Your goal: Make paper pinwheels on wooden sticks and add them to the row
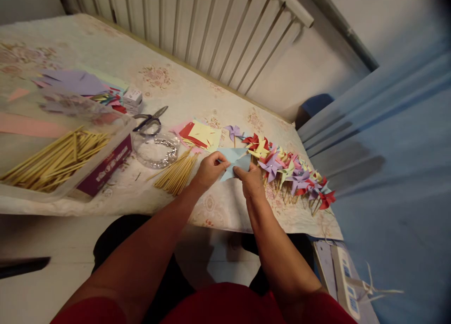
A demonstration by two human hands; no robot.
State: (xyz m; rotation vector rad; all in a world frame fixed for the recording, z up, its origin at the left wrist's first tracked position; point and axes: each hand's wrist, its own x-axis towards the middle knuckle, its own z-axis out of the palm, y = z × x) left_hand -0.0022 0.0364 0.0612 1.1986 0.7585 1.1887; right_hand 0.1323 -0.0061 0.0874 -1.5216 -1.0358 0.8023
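Observation:
A light blue paper sheet (233, 154), cut in from its corners, is held between my two hands above the table. My left hand (210, 168) pinches its left side between thumb and fingers. On the right side, my right hand (252, 177) grips the same sheet with the thumb on top. Just right of it lie rows of finished paper pinwheels (271, 166) on sticks, in purple, red, yellow, green and pink. A stack of cut paper squares (199, 135) lies beyond my left hand, and a bundle of thin wooden sticks (176, 176) lies to its left.
Dark-handled scissors (151, 120) and a round clear dish of small shiny pieces (157, 152) lie left of the paper squares. A plastic bin (66, 192) with more sticks stands at far left. Behind the table is a radiator (197, 33); a blue curtain (398, 173) hangs at right.

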